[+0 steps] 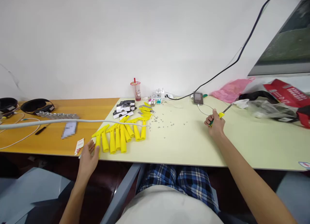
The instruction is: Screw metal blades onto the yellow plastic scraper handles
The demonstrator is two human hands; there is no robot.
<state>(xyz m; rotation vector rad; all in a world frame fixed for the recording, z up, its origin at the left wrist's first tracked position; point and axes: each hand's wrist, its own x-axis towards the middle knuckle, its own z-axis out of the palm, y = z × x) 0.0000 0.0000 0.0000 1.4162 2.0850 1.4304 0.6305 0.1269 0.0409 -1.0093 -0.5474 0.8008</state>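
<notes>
A person sits at a pale green table (193, 143), seen from a head camera looking down; the right hand (215, 123) is closed around a screwdriver (221, 114) with a yellow and green handle, its dark shaft pointing up and to the right, away from the body; the left hand (88, 157) is open and holds nothing, fingers spread at the table's near edge, just touching or nearly touching the leftmost of the yellow plastic handles (121, 135); these lie in a fan, long axes running roughly toward and away from the person, well to the left of the screwdriver and much nearer the left hand; small screws (167, 122) are scattered between the two hands; their number is too fine to make out; the screwdriver's tip is hard to see against clutter.
</notes>
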